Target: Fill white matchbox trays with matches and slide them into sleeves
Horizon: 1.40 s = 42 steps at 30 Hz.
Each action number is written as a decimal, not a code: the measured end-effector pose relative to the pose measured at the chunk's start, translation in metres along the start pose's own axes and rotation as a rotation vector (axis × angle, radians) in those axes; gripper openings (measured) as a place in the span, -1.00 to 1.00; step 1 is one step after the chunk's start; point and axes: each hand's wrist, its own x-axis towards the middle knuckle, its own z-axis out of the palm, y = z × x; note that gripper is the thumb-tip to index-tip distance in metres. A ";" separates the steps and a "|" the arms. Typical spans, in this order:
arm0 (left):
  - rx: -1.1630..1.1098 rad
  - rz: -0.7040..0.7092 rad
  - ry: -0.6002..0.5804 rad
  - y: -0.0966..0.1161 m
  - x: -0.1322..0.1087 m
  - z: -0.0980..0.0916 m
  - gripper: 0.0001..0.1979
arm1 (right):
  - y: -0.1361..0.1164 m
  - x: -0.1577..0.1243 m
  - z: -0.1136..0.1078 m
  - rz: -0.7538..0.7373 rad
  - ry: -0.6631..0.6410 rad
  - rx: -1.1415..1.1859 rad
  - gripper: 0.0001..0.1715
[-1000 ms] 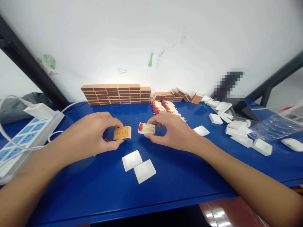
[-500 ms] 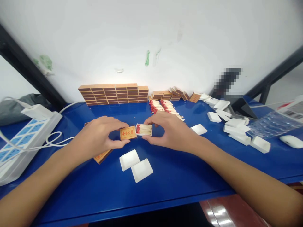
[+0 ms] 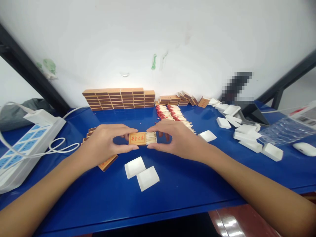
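My left hand [image 3: 105, 140] grips an orange matchbox sleeve [image 3: 137, 138] with red characters between thumb and fingers. My right hand [image 3: 176, 138] pinches the right end of a white tray full of matches [image 3: 151, 138], which sits partly inside the sleeve; its right part shows. Just below lie two white trays, one [image 3: 135, 167] touching another [image 3: 148, 178]. Beyond my right hand are two rows of loose red-tipped matches [image 3: 172, 112]. Several matchboxes [image 3: 108, 163] lie partly hidden behind and under my left hand.
Stacked matchboxes [image 3: 113, 98] line the wall, with a looser pile [image 3: 186, 98] to their right. Several white trays [image 3: 247, 131] are scattered at right near a clear plastic bag [image 3: 278, 130] and a white mouse [image 3: 304, 149]. At left lie a power strip [image 3: 32, 144] and cables.
The filled tray has slid leftward into the sleeve, so its red match heads are now covered. My hands have come closer together, and more boxes show behind my left hand.
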 end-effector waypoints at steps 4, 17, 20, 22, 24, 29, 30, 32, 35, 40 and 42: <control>-0.032 -0.028 0.058 0.006 -0.002 0.005 -0.53 | -0.003 0.001 0.006 0.075 0.060 0.099 -0.46; -0.215 -0.129 -0.005 0.006 -0.001 0.008 -0.54 | 0.003 0.004 0.005 0.167 -0.029 0.392 -0.66; -0.235 -0.080 -0.020 0.007 -0.003 0.012 -0.54 | 0.003 0.004 0.009 0.173 -0.030 0.421 -0.65; -0.233 -0.050 -0.020 0.008 -0.004 0.012 -0.55 | 0.003 0.005 0.009 0.170 -0.027 0.433 -0.65; -0.226 -0.015 -0.016 0.010 -0.004 0.011 -0.56 | 0.003 0.005 0.009 0.159 -0.034 0.442 -0.66; -0.137 0.034 0.004 0.010 -0.004 0.010 -0.59 | 0.006 0.003 0.007 0.162 -0.044 0.378 -0.65; -0.088 0.028 0.019 0.008 -0.003 0.010 -0.58 | 0.007 0.003 0.006 0.169 -0.031 0.331 -0.64; 0.043 0.007 0.063 0.000 -0.002 0.007 -0.56 | 0.011 0.002 0.002 0.164 0.018 0.194 -0.64; 0.246 0.006 0.124 -0.018 -0.001 0.001 -0.53 | 0.021 0.003 -0.014 0.130 0.087 -0.069 -0.71; 0.359 -0.047 0.044 -0.040 0.001 -0.005 -0.50 | 0.043 0.000 -0.063 0.225 0.001 -0.378 -0.72; 0.352 -0.044 -0.036 -0.043 0.001 -0.004 -0.52 | 0.054 -0.008 -0.085 0.325 -0.115 -0.399 -0.66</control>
